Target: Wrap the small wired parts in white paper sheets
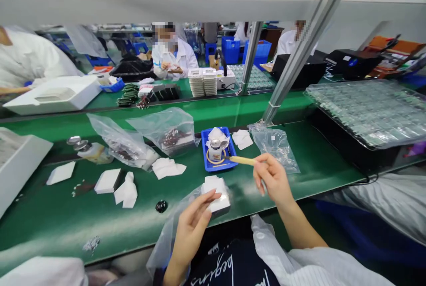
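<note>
My right hand (271,177) is closed around the pale wooden handle of a small brush (242,160), its dark tip pointing left over a blue tray (204,155). Inside that tray stand a white bottle with a metal cap (215,149), a yellow ring around its base, and crumpled white tissue (218,134). Fingers stretched out, my left hand (195,219) lies at the near side of a white block (220,199) with white paper on top. Whether the fingertips press on the block I cannot tell. Clear plastic film (169,224) spreads beneath and beside that hand.
Plastic bags (178,130) of small dark parts, another capped bottle (91,150), tissues and a black round piece (161,206) lie leftward. A metal post (299,50) rises behind; stacked clear trays (369,108) stand right. Co-workers in white sit across the bench.
</note>
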Demonstrator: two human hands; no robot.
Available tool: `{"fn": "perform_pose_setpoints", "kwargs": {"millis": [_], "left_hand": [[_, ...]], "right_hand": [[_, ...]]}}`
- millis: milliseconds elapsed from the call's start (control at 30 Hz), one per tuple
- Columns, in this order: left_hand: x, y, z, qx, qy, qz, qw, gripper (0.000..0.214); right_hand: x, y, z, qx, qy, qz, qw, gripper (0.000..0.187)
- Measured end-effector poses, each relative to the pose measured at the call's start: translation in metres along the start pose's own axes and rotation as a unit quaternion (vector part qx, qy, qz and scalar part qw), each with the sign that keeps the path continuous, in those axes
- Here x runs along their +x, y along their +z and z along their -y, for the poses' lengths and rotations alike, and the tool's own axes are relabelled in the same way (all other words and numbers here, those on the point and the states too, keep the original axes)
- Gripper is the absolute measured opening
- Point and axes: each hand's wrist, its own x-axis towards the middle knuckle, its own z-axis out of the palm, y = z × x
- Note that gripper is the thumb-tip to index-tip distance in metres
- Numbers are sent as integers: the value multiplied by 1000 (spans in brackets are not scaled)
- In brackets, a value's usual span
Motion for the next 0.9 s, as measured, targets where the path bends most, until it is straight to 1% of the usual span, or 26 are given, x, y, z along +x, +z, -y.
{"fn": "perform_pose_setpoints", "kwargs": {"millis": [67,133,200,267,333,367,400,433,467,500,567,633,700,767,800,833,867,900], "left_hand": [[8,12,-7,-78,-3,54,995,39],[13,23,-11,-153,15,81,985,46],[14,30,-11,-197,11,76,977,51],[13,34,-8,-221,-10,76,972,54],[11,37,-3,-255,-35,82,963,54],[10,38,0,-276,-47,81,956,53],[10,40,2,-295,-57,76,951,52],[10,41,4,-308,-65,69,947,50],[9,42,5,-311,-69,62,946,50],[10,44,5,-305,-70,58,948,51],[10,48,4,-279,-64,64,956,53],[11,51,1,-239,-44,73,967,54],[11,51,-1,-188,-2,76,979,51],[10,45,-3,-104,57,68,991,44],[8,40,-4,-41,95,50,993,38],[6,32,-4,37,139,18,989,33],[3,22,-4,128,186,-23,974,29],[0,12,-4,221,236,-77,943,29]], "right_hand": [[-13,15,-8,9,-20,48,999,13],[-26,24,-15,-6,-80,91,993,6],[-34,26,-20,-47,-163,118,978,18],[-37,24,-22,-105,-242,136,955,32],[-35,22,-23,-151,-300,149,930,39],[-34,22,-23,-161,-322,156,920,40],[-32,23,-24,-158,-336,158,915,40],[-31,25,-24,-141,-337,162,917,37],[-30,27,-25,-109,-321,166,926,33],[-31,31,-26,-68,-289,170,940,27],[-34,38,-29,19,-210,173,962,20],[-40,45,-33,78,-150,158,973,22],[-43,50,-36,90,-135,129,978,19],[-40,53,-36,86,-143,105,980,10],[-36,53,-34,88,-150,96,980,6],[-30,54,-29,94,-155,84,980,3],[-23,54,-24,104,-157,70,980,4],[-16,54,-17,117,-153,53,980,5]]}}
